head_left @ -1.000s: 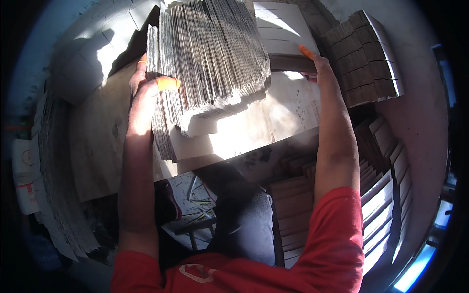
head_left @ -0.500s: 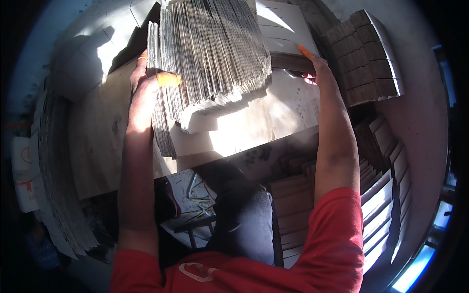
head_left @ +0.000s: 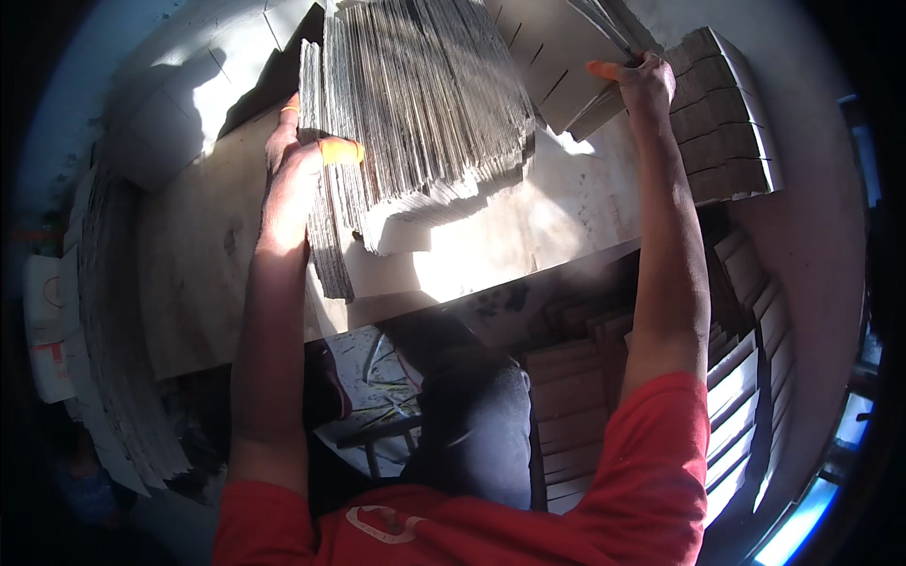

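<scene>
A thick row of cardboard sheets (head_left: 429, 104) stands on edge on the wooden table (head_left: 208, 274), ragged edges facing up. My left hand (head_left: 300, 160) grips the left end of this row, its orange-wrapped thumb laid over the edges and its fingers along the outer side. Farther right, my right hand (head_left: 644, 87) is closed on the edge of slotted cardboard pieces (head_left: 552, 57), which tilt upward beside the row. Orange wrapping shows on that thumb too. How many pieces the right hand holds is hidden.
Stacked cardboard bundles (head_left: 722, 123) stand at the right beyond the table. More cardboard (head_left: 566, 406) fills the lower right, beside my leg (head_left: 472, 424). A tall stack of sheets (head_left: 113, 330) lines the left side, with a white box (head_left: 47, 325) behind it.
My right hand has moved up and to the right, and the slotted cardboard has swung from lying flatter to a steep tilt. My left hand keeps its grip on the row.
</scene>
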Tool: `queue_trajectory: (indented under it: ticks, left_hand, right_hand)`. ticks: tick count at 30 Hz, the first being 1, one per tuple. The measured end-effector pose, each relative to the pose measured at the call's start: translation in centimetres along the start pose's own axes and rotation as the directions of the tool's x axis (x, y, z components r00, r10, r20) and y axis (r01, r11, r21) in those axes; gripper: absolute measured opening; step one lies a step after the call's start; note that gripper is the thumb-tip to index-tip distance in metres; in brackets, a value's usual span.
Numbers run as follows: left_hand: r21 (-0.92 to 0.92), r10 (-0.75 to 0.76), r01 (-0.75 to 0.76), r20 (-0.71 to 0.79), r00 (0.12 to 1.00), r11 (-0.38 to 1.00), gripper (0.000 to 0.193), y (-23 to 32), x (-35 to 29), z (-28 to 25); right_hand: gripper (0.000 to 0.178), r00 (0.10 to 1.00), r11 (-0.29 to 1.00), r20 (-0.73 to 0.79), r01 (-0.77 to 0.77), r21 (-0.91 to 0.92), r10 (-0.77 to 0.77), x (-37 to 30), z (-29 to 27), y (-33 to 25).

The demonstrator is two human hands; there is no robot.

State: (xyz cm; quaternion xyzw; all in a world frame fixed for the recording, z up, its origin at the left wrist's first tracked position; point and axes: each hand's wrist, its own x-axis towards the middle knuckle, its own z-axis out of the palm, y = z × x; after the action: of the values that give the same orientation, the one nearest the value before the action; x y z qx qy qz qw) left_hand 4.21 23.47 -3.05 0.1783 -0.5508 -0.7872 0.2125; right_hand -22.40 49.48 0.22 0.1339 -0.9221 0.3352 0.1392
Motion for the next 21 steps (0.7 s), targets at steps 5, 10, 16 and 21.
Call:
queue_trajectory:
  ticks: [5,10,16,21]
  left_hand:
    - [-0.024,0.002,-0.002,0.008,1.000,1.000,0.069,0.3,-0.2,0.7]
    - [-0.097,-0.004,0.007,0.023,1.000,0.995,0.072,-0.4,0.1,-1.9]
    - [-0.032,0.026,-0.023,0.099,0.995,0.999,0.071,-0.9,0.3,-3.5]
    - [-0.034,0.013,-0.009,0.116,0.993,0.999,0.071,-1.4,0.6,-4.3]
  right_hand:
    - [0.039,0.958,0.916,0.089,0.287,-0.280,-0.273,-7.8,-1.6,-7.9]
    - [0.062,0.844,0.909,0.441,0.120,0.399,-0.305,-9.6,-3.4,-6.1]
    - [0.023,0.951,0.876,0.003,-0.286,0.388,0.309,-2.5,0.9,7.6]
    - [0.063,0.916,0.904,-0.018,-0.399,-0.153,0.401,-2.4,6.8,13.3]
